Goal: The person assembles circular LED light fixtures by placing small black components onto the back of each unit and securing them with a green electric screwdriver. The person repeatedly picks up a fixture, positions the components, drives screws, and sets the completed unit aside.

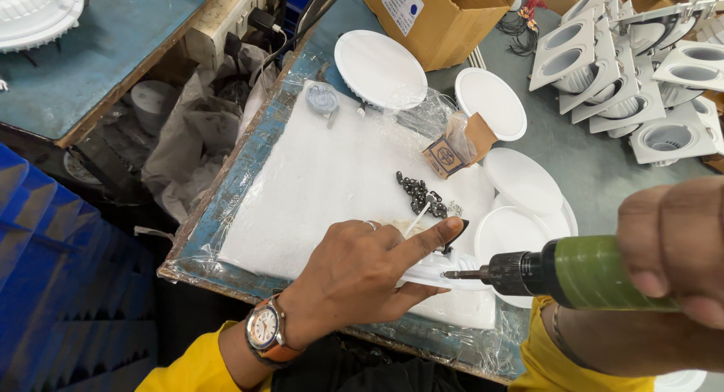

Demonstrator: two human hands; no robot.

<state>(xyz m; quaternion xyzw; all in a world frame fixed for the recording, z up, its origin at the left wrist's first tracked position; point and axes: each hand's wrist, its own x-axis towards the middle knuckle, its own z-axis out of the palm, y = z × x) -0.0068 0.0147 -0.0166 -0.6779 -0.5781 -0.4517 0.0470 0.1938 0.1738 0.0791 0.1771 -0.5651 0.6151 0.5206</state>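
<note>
The left hand [354, 275] lay flat with fingers together, the forefinger stretched out, pinning a white lamp part [436, 271] to the foam pad [332, 181] so it could not turn. Just beyond its fingertips lay loose dark screws [418, 192]. The right hand [671, 249] was clamped around a green power screwdriver [558, 273], its bit meeting the part.

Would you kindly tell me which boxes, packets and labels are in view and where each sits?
Large cardboard box: top centre, brown, open.
Label: on the box's side, white rectangle with dark print.
Small carton: on the white foam pad, brown, torn open, dark printed front.
</note>
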